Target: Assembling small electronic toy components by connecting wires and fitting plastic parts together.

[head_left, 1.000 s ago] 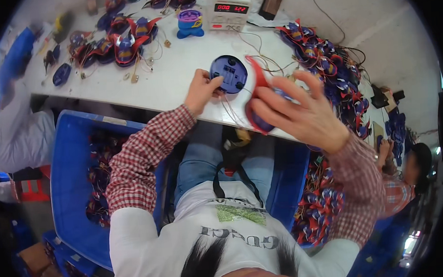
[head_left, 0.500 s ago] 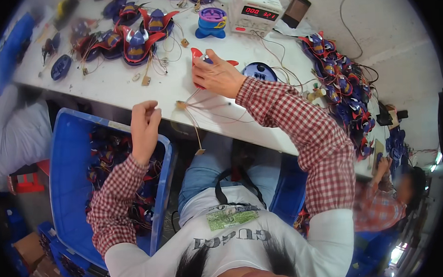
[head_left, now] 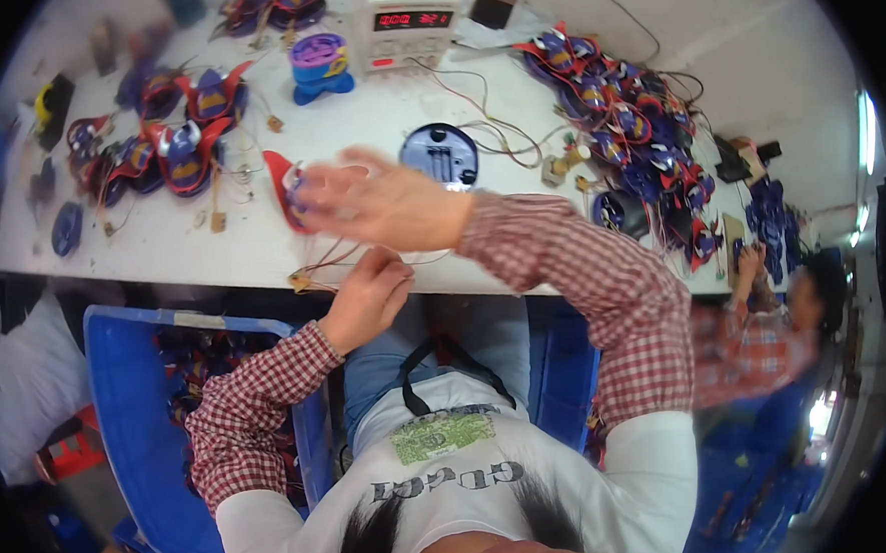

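Observation:
A red and purple winged toy part (head_left: 284,185) stands on the white table, with thin wires (head_left: 336,250) and a small tan circuit board (head_left: 301,282) at the near edge. My right hand (head_left: 394,204) is over its right side, fingers stretched out and blurred; it seems to hold nothing. Below it, my left hand (head_left: 369,298) is at the table edge with its fingertips pinched together on the thin wires. Just beyond my right hand lies a round dark-blue base (head_left: 440,158) with slots, partly covered by that hand.
Similar toy parts (head_left: 184,155) cluster at the left and pile up (head_left: 646,136) at the right. A white power supply (head_left: 408,23) and a blue and purple pot (head_left: 320,68) stand at the back. A blue bin (head_left: 135,423) is at my left; a co-worker (head_left: 757,345) sits at far right.
The view has shifted, moving the table leftward in the picture. My left hand has moved right from over the bin to the wires. My right hand's fingers have loosened from the toy part and spread.

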{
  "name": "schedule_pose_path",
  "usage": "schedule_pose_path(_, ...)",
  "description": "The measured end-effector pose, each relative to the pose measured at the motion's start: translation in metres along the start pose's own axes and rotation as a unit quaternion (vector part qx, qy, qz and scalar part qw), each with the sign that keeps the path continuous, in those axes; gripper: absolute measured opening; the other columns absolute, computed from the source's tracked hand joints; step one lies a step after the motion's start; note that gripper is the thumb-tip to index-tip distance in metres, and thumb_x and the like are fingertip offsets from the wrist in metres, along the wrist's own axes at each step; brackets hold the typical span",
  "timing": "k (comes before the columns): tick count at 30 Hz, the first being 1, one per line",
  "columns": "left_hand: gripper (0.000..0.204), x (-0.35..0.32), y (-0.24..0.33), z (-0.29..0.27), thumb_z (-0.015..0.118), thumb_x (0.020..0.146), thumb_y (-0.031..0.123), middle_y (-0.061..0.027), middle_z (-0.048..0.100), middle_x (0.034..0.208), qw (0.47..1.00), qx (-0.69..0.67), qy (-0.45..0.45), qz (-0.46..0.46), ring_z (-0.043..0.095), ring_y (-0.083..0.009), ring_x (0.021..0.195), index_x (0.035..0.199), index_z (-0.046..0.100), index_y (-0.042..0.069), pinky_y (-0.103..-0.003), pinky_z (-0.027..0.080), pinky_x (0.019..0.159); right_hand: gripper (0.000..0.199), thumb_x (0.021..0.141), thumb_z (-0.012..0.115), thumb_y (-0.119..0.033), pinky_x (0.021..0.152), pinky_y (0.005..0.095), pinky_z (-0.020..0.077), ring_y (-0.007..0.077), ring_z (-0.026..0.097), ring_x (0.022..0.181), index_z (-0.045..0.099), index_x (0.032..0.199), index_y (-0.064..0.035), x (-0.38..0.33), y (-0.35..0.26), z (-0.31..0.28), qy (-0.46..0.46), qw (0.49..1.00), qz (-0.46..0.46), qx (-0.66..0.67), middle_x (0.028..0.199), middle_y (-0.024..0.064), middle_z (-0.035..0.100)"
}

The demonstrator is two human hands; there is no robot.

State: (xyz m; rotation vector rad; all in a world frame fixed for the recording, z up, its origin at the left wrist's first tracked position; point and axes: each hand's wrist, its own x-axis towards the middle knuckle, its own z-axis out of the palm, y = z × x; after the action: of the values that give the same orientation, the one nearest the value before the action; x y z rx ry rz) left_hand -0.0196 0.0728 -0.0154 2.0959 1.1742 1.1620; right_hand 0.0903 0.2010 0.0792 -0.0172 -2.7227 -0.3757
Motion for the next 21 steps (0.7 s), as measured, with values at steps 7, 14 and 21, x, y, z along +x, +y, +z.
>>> schedule_pose_path(7, 0.03, 0.061, 0.005, 0.006, 0.061, 0.086, 0.012, -0.0095, 0.052, 0.094, 0.984, -0.024, 0.051, -0.17, 0.05, -0.0193, 0.067, 0.112, 0.054, 0.0, -0.029, 0.046, 0.062, 0.05, 0.081, 0.072, -0.02, 0.078, 0.0248, 0.0417, 0.013, 0.047, 0.092, 0.051, 0.121, 0.0013, -0.196, 0.038, -0.084, 0.148, 0.715, 0.673, 0.12, 0.118, 0.012, 0.048)
schedule_pose_path(14, 0.033, 0.123, -0.026, 0.026, 0.055, 0.09, 0.021, -0.0198, 0.063, 0.092, 0.95, 0.184, 0.046, -0.249, 0.062, -0.0314, 0.073, 0.112, 0.055, -0.003, -0.036, 0.05, 0.065, 0.04, 0.082, 0.07, -0.026, 0.06, 0.0242, 0.0465, 0.0131, 0.055, 0.069, 0.059, 0.103, 0.0061, -0.234, 0.055, -0.058, 0.06, 0.589, 0.731, 0.339, 0.092, 0.0127, 0.063)
schedule_pose_path(21, 0.032, 0.128, -0.038, 0.037, 0.053, 0.087, 0.02, -0.0218, 0.066, 0.083, 0.939, 0.147, 0.014, -0.31, 0.064, -0.0371, 0.074, 0.108, 0.056, -0.003, -0.042, 0.051, 0.065, 0.018, 0.09, 0.061, -0.017, 0.056, 0.021, 0.0464, 0.0081, 0.053, 0.065, 0.062, 0.099, -0.001, -0.167, 0.043, -0.057, 0.255, 0.573, 0.58, 0.52, 0.082, 0.0072, 0.062)
